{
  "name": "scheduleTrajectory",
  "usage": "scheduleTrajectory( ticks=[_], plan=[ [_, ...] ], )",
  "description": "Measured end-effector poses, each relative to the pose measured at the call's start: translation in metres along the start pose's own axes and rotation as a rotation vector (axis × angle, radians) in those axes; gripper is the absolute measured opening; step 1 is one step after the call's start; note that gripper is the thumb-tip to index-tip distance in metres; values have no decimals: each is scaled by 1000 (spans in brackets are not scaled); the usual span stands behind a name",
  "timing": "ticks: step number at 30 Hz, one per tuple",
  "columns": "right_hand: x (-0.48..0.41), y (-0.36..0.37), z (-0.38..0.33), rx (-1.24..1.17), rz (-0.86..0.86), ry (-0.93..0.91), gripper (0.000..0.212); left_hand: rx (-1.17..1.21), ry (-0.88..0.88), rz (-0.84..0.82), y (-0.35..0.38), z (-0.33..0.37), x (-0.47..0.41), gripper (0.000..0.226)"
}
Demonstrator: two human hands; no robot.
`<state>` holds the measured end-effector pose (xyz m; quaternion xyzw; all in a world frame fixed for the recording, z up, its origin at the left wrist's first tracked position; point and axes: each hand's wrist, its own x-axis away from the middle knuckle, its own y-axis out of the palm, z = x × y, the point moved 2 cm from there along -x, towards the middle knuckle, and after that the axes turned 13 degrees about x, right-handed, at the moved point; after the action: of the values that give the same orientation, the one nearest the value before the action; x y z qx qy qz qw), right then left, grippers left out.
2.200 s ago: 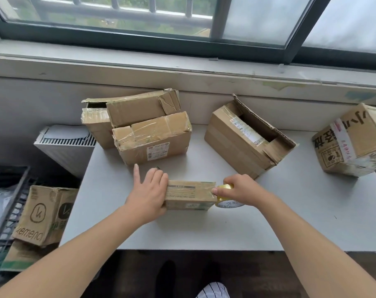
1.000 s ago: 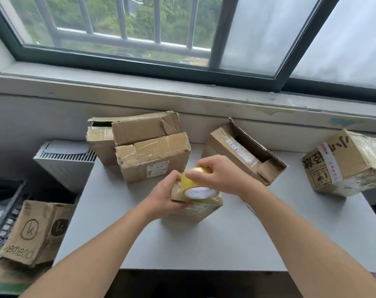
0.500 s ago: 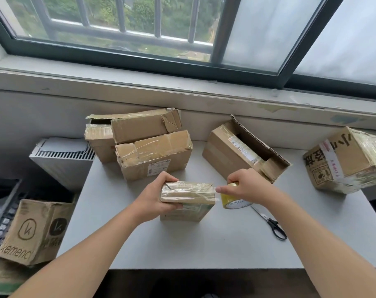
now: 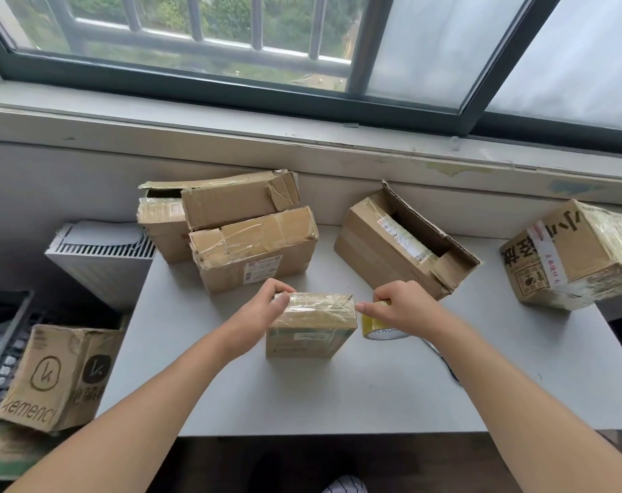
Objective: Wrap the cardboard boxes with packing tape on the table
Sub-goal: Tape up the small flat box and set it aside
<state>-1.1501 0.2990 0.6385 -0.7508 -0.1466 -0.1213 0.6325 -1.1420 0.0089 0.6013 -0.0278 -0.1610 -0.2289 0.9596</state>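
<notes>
- Small cardboard box (image 4: 311,327) stands on a long edge near the table's front-centre, narrow face up. That face is covered w/ shiny, wrinkled clear tape. A printed label is on the side facing the viewer
- Left hand (image 4: 265,307) grips the box's top-left end, fingers curled over it, steadying it
- Right hand (image 4: 407,306) is curled round a yellow-cored tape roll (image 4: 375,330), held just beside the box's right end. Thumb tip points at the top-right corner, v. close to it. Can't tell if a strip runs from roll to box, the tape being clear
- Step in hand, as I judge: a tape pass over the top face, now at its right edge. Box looks only partly wrapped, as the front face seems bare
- Next move prob. calls for drawing the tape taut down the right end, w/ the left hand bracing so the light box doesn't tip or slide, then turning the box or cutting the tape
- Grey table (image 4: 302,396) also holds a stack of taped boxes (image 4: 256,243) just behind, an open-flapped box (image 4: 398,243) back right, and a big printed box (image 4: 573,257) at the far right edge
- Thin dark item (image 4: 444,366) beside the right forearm, mostly hidden, can't name it
- Off the table, to the left: logo box (image 4: 57,375) lower down and a white vented unit (image 4: 99,257). A barred window (image 4: 231,40) is above
</notes>
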Motion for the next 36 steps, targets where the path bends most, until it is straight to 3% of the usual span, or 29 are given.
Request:
scheduleTrajectory(
  ticks=[4,7,11,13,17,19,36],
  plan=[
    [1,8,1,-37,-9,3,54,-62,57,162,6,1,-3,5],
    [1,10,1,-52,-13,-2,53,-237,60,172,6,12,-6,6],
    [-1,11,2,-74,-28,-12,52,-967,88,108,22,29,-16,19],
    [-2,13,3,-74,-24,-19,52,-1189,176,51,46,30,-21,33],
    [-3,15,1,-52,0,-34,50,-1213,220,43,75,25,-26,98],
    [-4,15,1,-31,0,-46,49,-1257,214,37,79,23,-25,116],
    [-6,27,1,-110,-47,0,52,-1311,343,30,99,19,-34,83]
  ],
)
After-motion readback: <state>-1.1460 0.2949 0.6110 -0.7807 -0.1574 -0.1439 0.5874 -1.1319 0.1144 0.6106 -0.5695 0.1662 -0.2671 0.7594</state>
